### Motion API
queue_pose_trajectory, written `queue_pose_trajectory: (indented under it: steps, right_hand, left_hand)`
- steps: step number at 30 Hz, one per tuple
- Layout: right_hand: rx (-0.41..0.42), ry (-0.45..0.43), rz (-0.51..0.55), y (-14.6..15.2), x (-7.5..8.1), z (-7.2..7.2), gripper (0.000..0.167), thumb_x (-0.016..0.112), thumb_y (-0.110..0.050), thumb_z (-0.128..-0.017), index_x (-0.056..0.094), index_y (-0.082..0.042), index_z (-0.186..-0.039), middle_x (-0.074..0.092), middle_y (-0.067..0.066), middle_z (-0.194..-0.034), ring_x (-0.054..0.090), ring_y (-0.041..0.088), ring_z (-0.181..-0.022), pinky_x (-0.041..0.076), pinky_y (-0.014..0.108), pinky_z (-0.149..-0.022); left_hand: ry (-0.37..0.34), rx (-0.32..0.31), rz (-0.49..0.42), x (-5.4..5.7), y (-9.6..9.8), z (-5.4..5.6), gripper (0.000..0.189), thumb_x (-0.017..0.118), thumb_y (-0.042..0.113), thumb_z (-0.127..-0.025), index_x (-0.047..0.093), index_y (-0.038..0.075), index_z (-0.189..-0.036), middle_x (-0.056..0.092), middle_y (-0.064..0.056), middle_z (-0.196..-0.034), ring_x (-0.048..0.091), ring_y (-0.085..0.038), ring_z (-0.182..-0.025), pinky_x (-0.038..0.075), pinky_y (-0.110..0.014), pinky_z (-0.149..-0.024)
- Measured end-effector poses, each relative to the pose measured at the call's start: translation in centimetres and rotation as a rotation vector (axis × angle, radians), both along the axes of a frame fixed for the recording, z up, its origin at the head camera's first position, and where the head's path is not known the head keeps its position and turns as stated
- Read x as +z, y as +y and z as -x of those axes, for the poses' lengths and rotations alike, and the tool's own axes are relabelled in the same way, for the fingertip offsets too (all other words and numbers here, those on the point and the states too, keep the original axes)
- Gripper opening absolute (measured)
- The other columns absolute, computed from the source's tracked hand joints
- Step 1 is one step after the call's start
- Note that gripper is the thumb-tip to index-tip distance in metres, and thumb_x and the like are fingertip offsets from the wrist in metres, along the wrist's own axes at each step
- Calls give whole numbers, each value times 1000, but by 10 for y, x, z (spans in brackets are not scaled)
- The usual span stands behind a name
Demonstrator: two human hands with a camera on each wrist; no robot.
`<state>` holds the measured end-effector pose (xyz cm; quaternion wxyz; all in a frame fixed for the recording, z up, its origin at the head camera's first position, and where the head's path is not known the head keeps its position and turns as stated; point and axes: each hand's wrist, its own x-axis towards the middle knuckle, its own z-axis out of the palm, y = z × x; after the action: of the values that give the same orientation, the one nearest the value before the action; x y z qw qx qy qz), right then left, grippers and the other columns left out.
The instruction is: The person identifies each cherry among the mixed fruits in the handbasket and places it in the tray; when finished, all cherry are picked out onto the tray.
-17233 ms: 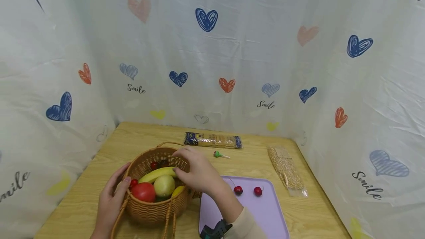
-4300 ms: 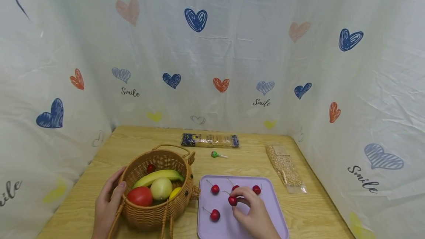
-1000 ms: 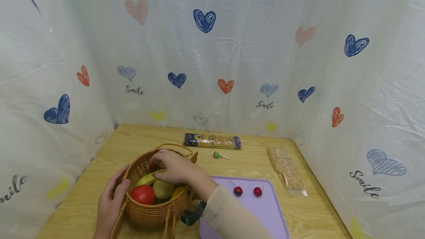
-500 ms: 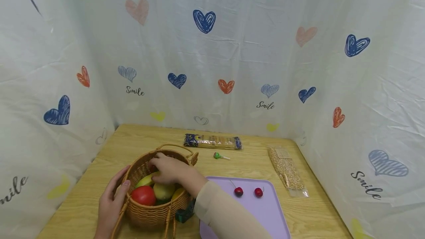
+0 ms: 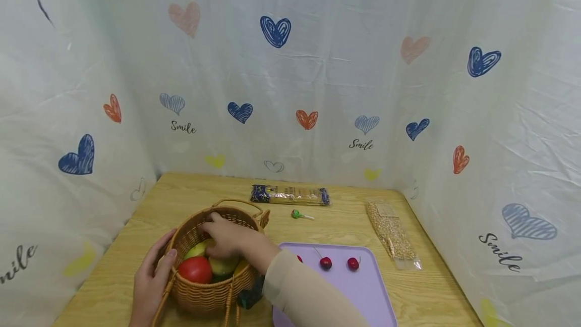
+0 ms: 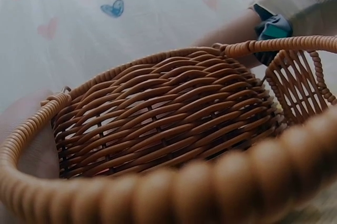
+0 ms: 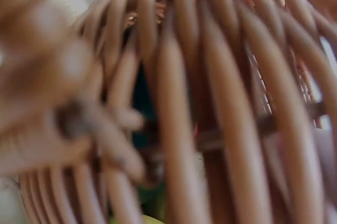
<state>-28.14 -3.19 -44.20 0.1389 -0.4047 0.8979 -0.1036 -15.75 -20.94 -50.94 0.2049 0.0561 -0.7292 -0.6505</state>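
In the head view my left hand (image 5: pixel 152 276) grips the left rim of a wicker basket (image 5: pixel 204 294), thumb near its edge. My right hand (image 5: pixel 227 236) reaches down into the basket, over the fruit; its fingertips are hidden, so what they hold does not show. Inside lie a red tomato-like fruit (image 5: pixel 195 269), part of a banana (image 5: pixel 195 250) and a pale green round fruit (image 5: pixel 222 265), partly under the right hand. On a lilac tray (image 5: pixel 358 291) to the right are cherries (image 5: pixel 325 263); my sleeve covers part of the tray. Woven basket wall (image 6: pixel 163 113) fills much of the left wrist view.
Behind the basket lie a pasta packet (image 5: pixel 290 195) and a green lollipop (image 5: pixel 297 214). A clear bag of grains (image 5: pixel 392 231) lies at the right of the wooden table (image 5: pixel 345 221). The basket's handle (image 5: pixel 236 201) stands up at the back. Curtains surround the table.
Over the last second my right hand has sunk deeper into the basket, and the cherry seen there is now hidden. Over the longer span, cherries appeared on the tray. The left hand stays put.
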Motion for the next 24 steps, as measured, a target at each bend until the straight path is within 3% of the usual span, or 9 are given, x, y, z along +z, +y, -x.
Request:
queue_pose_trajectory:
  steps: [6, 10, 24]
  right_hand:
    - [39, 140, 63, 1, 4, -3, 18, 71, -19, -110, 75, -24, -127, 63, -8, -121, 59, 2, -102, 50, 15, -87]
    - [29, 173, 76, 2, 6, -4, 20, 71, -18, -109, 75, -25, -128, 63, -10, -118, 58, 1, -99, 48, 13, -83]
    - [31, 129, 136, 11, 19, -17, 21, 75, -12, -105, 77, -18, -125, 61, -7, -115, 54, 0, -92, 46, 10, -76]
  left_hand:
    - [-2, 2, 11, 0, 0, -1, 48, 58, 19, -118, 54, 7, -164, 60, 28, -148, 52, 16, -134, 47, 0, -99]
    - [3, 6, 10, 1, 0, -1, 48, 58, 18, -117, 55, 7, -164, 60, 28, -147, 53, 15, -134, 48, 0, -99]
    - [6, -1, 13, 0, 0, 0, 47, 58, 18, -117, 55, 7, -163, 61, 30, -145, 55, 16, -131, 47, -1, -99]
